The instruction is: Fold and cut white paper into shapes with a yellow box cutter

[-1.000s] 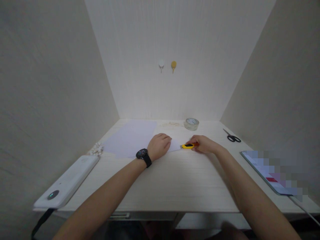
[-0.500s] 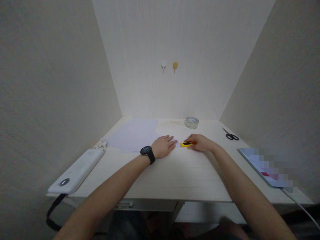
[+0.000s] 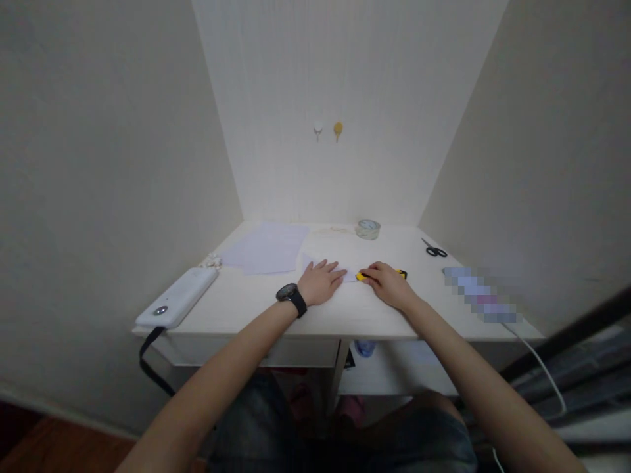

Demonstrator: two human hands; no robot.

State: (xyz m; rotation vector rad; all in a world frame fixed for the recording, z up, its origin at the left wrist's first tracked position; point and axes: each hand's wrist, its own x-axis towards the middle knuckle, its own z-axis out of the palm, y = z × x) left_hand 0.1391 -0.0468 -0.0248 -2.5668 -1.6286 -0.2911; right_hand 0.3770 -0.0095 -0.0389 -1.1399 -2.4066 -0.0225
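Observation:
My left hand (image 3: 321, 282), with a black watch on its wrist, lies flat with spread fingers on a small sheet of paper (image 3: 350, 274). Just right of it, my right hand (image 3: 387, 284) is closed around a yellow and black utility knife (image 3: 403, 274). The knife's front end points left, at the right end of the small sheet; whether its blade is out is too small to tell. Larger pale sheets (image 3: 269, 246) lie overlapping on the desk, behind and left of my left hand.
A tape roll (image 3: 367, 229) stands at the back of the desk (image 3: 256, 309). Scissors (image 3: 434, 249) and a blurred-out tablet-like device (image 3: 476, 295) with a white cable lie right. A white device (image 3: 178, 297) with a black strap is left. Two hooks hang on the back wall.
The view has tilted and drawn back, showing more below the desk. My right hand has turned the knife, which now lies more along the desk with its rear end showing behind the hand.

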